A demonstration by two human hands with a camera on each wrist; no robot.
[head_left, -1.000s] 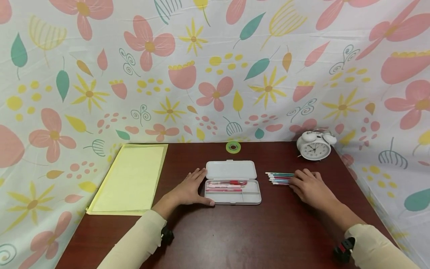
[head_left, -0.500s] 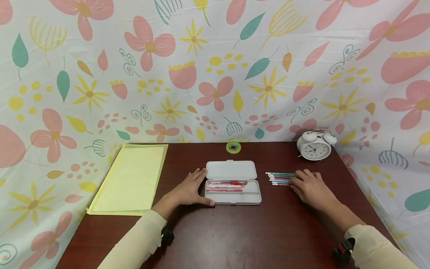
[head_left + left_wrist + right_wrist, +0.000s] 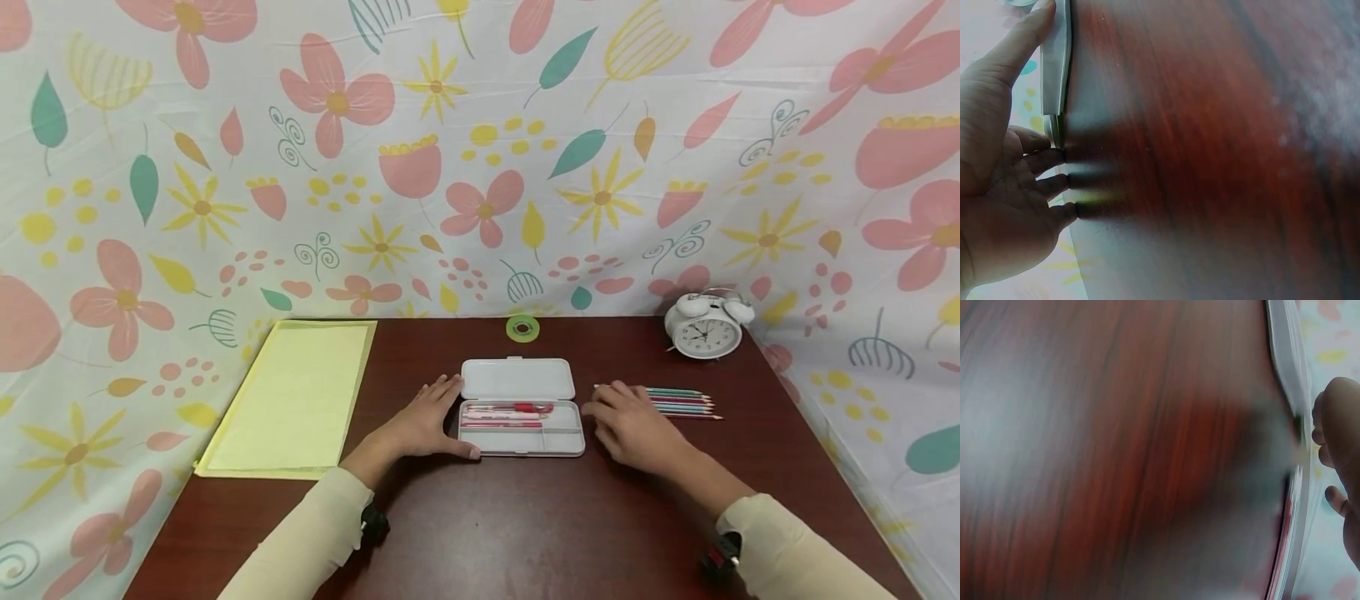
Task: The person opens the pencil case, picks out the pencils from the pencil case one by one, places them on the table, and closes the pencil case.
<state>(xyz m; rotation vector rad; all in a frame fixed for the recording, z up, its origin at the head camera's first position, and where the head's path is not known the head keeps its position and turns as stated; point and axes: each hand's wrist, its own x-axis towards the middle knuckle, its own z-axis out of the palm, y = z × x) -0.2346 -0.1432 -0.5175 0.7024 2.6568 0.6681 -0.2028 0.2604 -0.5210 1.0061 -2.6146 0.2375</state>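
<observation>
A white pencil case (image 3: 562, 442) lies open on the table with its lid (image 3: 517, 379) folded back. Red and pink pens (image 3: 501, 415) fill its rear compartment. My left hand (image 3: 422, 423) rests spread against the case's left side, thumb along the front edge. In the left wrist view, that thumb (image 3: 1025, 40) touches the case (image 3: 1057, 56). My right hand (image 3: 633, 429), fingers loosely bent, hovers over the left ends of several pencils (image 3: 682, 402), just right of the case. No held thing shows in the right wrist view, where the hand (image 3: 1341, 437) is partly cut off.
A yellow mesh folder (image 3: 288, 400) lies at the left of the table (image 3: 487, 525). Green tape (image 3: 522, 328) lies behind the case. A white alarm clock (image 3: 707, 327) stands at the back right. Floral cloth (image 3: 480, 150) hangs behind.
My right hand has moved left along the pencils towards the case, uncovering their pointed right ends. The pencils have stayed in place. My left hand has not moved.
</observation>
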